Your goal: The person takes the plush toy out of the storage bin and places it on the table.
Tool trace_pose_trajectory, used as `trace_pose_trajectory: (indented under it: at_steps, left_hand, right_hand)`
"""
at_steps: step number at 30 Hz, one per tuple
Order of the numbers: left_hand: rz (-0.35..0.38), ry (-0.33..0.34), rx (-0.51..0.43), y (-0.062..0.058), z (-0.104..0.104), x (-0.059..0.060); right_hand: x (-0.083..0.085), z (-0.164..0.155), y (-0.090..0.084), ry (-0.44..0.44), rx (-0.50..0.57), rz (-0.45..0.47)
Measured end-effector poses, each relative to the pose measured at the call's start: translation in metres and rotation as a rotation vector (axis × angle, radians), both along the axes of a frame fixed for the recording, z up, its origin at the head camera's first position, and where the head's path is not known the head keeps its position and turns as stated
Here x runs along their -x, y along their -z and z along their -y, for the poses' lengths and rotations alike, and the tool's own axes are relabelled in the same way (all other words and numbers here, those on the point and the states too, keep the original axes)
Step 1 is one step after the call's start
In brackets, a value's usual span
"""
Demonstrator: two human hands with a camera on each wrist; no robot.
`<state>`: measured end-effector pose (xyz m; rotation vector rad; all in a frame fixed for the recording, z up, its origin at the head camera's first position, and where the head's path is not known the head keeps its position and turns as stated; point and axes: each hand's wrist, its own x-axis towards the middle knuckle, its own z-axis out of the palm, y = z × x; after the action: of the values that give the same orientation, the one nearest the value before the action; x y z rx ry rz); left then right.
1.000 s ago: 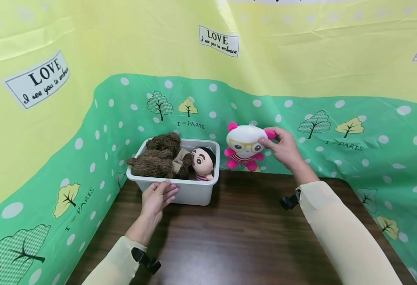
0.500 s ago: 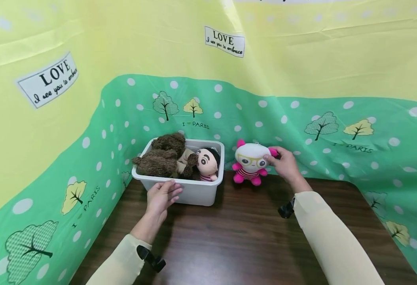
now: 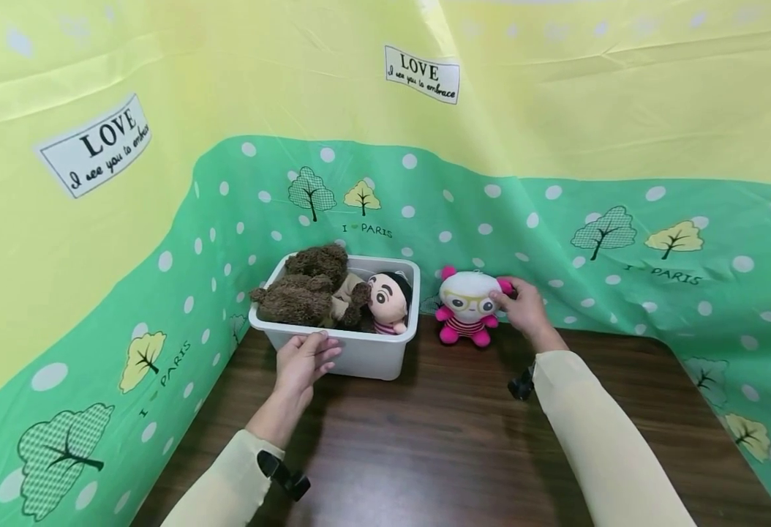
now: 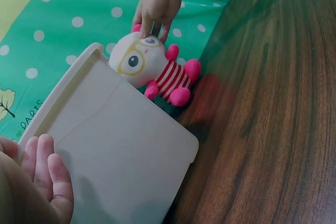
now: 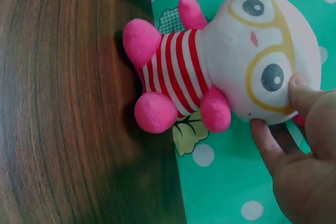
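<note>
1. Progress, judged: the pink-and-white plush doll (image 3: 467,306) stood upright on the counter (image 3: 438,439), just right of the white bin (image 3: 359,355), its back against the green dotted backdrop (image 3: 557,227). So that one looked as good as set down; only letting go seemed left.
2. Still in the bin: a brown teddy bear (image 3: 303,289) on the left & a black-haired doll (image 3: 388,300) on the right, both lying w/ heads above the rim. If emptying the bin was the job, those two were left; can't say for sure.
3. Right hand (image 3: 524,307): pinched the plush doll's head at its own right side, thumb on the face by the yellow glasses, fingers behind near the pink ear. Right wrist view showed the thumb tip on the white face next to an eye; the other fingers curled under & behind.
4. Plush doll vs. right hand: doll sat left of the hand, touching it; feet were on the counter edge where wood met backdrop.
5. Left hand (image 3: 303,362): fingers together & fairly straight, pressed flat on the bin's near wall, thumb up at the rim. Steadying, not gripping, as far as I could tell.
6. Plush doll vs. left hand: apart, w/ the bin's corner between them; the left wrist view showed the doll just past the bin's far corner.
</note>
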<state>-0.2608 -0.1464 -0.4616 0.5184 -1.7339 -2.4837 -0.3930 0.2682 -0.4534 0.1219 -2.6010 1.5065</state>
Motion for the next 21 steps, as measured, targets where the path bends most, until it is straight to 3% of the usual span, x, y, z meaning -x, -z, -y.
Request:
trace_pose_trajectory:
  at_steps: [6, 13, 21]
  left_hand:
    - [-0.002, -0.015, -0.016, 0.0003, -0.0001, 0.0001]
    - [-0.009, -0.005, -0.005, -0.0003, -0.0014, -0.0005]
    - [0.002, -0.012, -0.001, 0.0001, 0.0, -0.0006]
  right_hand:
    - [0.0031, 0.001, 0.0014, 0.069, -0.069, -0.027]
    - [0.0031, 0.0026, 0.002, 0.179, -0.021, -0.028]
    - [-0.0008, -0.0004, 0.0015, 0.16, -0.023, -0.04]
